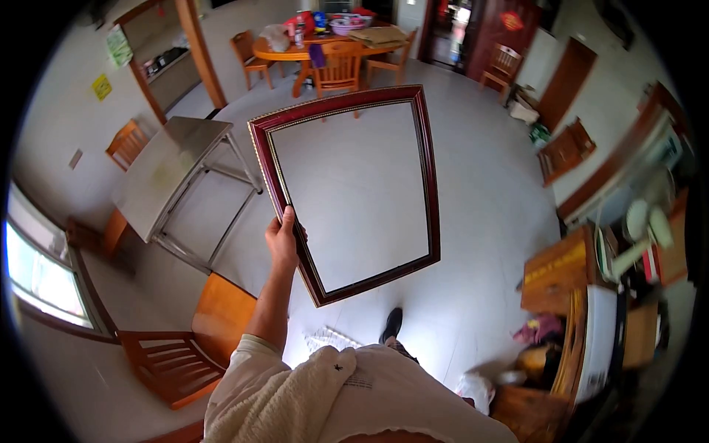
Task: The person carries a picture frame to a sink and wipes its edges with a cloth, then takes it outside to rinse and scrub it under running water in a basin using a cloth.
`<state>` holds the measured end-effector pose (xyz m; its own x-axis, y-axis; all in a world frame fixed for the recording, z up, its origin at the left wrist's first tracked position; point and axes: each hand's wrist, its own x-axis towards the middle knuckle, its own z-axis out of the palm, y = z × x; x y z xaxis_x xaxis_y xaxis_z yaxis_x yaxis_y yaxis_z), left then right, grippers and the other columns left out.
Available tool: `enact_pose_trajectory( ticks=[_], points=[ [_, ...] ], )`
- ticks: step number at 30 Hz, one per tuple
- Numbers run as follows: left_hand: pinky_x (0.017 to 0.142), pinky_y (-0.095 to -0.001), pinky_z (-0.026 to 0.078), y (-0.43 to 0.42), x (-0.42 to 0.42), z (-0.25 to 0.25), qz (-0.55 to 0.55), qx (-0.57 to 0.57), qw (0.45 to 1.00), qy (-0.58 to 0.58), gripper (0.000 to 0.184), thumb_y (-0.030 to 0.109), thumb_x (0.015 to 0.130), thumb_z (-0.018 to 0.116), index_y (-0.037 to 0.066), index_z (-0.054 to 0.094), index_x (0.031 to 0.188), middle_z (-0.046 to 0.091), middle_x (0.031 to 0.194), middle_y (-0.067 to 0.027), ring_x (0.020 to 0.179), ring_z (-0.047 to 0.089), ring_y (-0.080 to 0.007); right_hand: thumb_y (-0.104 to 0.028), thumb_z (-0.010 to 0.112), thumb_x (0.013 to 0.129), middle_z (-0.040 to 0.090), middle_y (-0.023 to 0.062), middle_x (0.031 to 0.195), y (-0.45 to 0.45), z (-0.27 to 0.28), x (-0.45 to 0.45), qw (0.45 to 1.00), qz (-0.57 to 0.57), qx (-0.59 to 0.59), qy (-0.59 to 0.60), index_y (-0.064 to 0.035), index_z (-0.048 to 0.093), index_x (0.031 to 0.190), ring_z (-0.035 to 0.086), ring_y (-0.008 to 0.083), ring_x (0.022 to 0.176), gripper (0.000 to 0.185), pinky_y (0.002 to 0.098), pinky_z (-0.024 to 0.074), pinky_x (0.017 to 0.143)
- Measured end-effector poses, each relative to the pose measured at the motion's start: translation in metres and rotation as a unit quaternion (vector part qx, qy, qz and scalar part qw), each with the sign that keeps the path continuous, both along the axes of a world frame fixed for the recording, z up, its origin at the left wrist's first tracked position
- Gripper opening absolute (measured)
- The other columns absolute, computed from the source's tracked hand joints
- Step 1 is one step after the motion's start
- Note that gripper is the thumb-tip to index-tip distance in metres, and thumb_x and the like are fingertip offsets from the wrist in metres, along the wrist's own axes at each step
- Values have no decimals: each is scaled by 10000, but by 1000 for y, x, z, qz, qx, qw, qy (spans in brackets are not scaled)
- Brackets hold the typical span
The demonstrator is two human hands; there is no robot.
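My left hand (pixel 283 238) is wrapped round the left side of a dark red picture frame (pixel 336 105) with gold beading, thumb on the near face. The frame is held up in front of me, slightly tilted, and the floor and part of a chair show through its opening. My right hand is out of view. A cream towel (pixel 288 399) hangs over the front of my light shirt. One dark shoe (pixel 393 325) shows on the floor below the frame.
A metal-legged table (pixel 173 159) stands at left, with a wooden chair (pixel 177 362) nearer me. At the back is a round dining table (pixel 277 52) carrying bags and basins. Wooden cabinets (pixel 557 277) with clutter line the right. A patterned cloth (pixel 330 339) lies on the floor.
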<state>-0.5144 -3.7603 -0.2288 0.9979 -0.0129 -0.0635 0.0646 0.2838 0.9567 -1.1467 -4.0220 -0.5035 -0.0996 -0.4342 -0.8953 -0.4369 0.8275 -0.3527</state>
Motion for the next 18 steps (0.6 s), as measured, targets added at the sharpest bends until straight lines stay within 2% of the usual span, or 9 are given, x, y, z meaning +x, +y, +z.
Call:
enact_pose_trajectory(
  ticks=[5,6,7,8,12,13,16,17,18],
  points=[
    [420,-285,415,-53,74,11,91,-4,996,10,392,403,887,628,54,496,767,490,557,-38,445,501,-151,-67,532,877,476,65,557,-235,-40,213,989,131,-58,-19,-106,493,640,499,191,491,244,348,422,397],
    [418,-287,414,-66,28,-15,114,7,993,19,393,405,888,626,55,496,766,491,556,-40,444,501,-152,-75,579,885,434,50,566,-290,-82,208,977,187,-84,-57,-95,461,691,450,184,444,228,333,405,371],
    [416,-289,414,-73,49,-7,138,9,990,27,393,406,888,625,56,495,766,492,555,-41,442,501,-153,-107,599,884,463,60,562,-343,-87,275,920,355,-161,-33,-93,463,678,466,181,428,247,333,397,350],
    [414,-290,414,-80,64,-6,160,12,986,34,394,408,888,623,57,494,765,493,555,-42,441,501,-154,-103,584,884,497,70,578,-363,-48,349,927,326,-177,-52,-91,463,678,491,176,442,239,333,408,350],
    [404,-295,416,-92,126,-21,236,-13,970,51,389,402,883,630,60,494,758,512,555,-59,437,507,-169,-94,560,876,547,62,651,-399,51,574,862,379,-255,-222,-17,542,821,525,147,494,96,296,442,399],
    [403,-299,419,-90,96,-41,253,-27,966,47,388,396,885,630,61,488,749,513,547,-63,432,507,-172,-98,562,876,556,60,663,-397,45,573,858,385,-243,-239,-2,551,855,531,143,503,99,288,450,420],
    [384,-300,413,-94,184,-53,284,-31,958,36,381,386,881,637,69,473,746,505,535,-60,405,491,-176,-98,559,878,573,62,673,-384,63,691,826,438,-242,-260,7,568,879,544,141,527,105,274,465,468],
    [381,-299,410,-93,212,-62,291,-42,955,32,381,386,880,638,70,471,749,501,535,-58,401,488,-176,-96,560,876,574,65,656,-392,36,713,798,488,-240,-260,3,574,868,543,146,517,100,268,471,485],
    [378,-298,408,-95,248,-68,297,-58,953,20,380,387,879,638,70,469,752,498,535,-57,397,486,-175,-100,567,867,577,73,642,-406,1,733,770,551,-248,-207,-1,578,838,544,149,506,104,283,476,471]
  ],
)
